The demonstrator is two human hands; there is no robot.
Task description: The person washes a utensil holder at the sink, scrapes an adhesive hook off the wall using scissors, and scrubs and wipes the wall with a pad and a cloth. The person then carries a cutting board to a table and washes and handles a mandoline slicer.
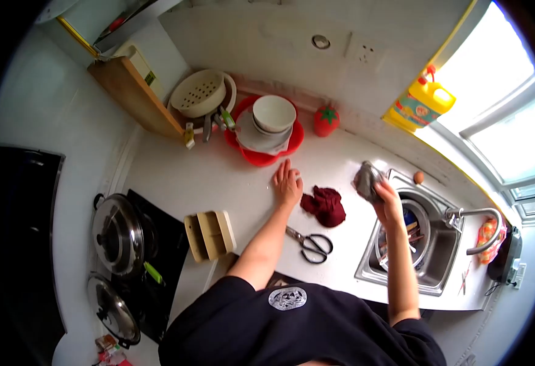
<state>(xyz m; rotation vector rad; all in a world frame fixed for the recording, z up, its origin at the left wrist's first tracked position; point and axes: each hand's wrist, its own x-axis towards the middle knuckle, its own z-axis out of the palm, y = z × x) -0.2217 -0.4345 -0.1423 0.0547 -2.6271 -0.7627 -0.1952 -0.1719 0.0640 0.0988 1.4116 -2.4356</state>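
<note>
My right hand (pixel 388 198) is closed on a grey cloth (pixel 368 180) over the counter, beside the sink's left rim. Flat on the white counter lies my left hand (pixel 288 182), its fingers stretched out and holding nothing. Just beyond its fingertips is a red basin (pixel 261 160) with white bowls (pixel 274 113) stacked in it. A crumpled dark red cloth (pixel 327 206) lies between my two hands. Nearer my body rest scissors (pixel 314 247) with black handles.
The steel sink (pixel 441 259) holds a metal basin (pixel 423 213) with utensils. To the left are a beige divided tray (pixel 210 235) and a stove with lidded pots (pixel 118 235). A strawberry-shaped container (pixel 326 121), an egg (pixel 419 177) and a yellow jug (pixel 423 104) stand along the back.
</note>
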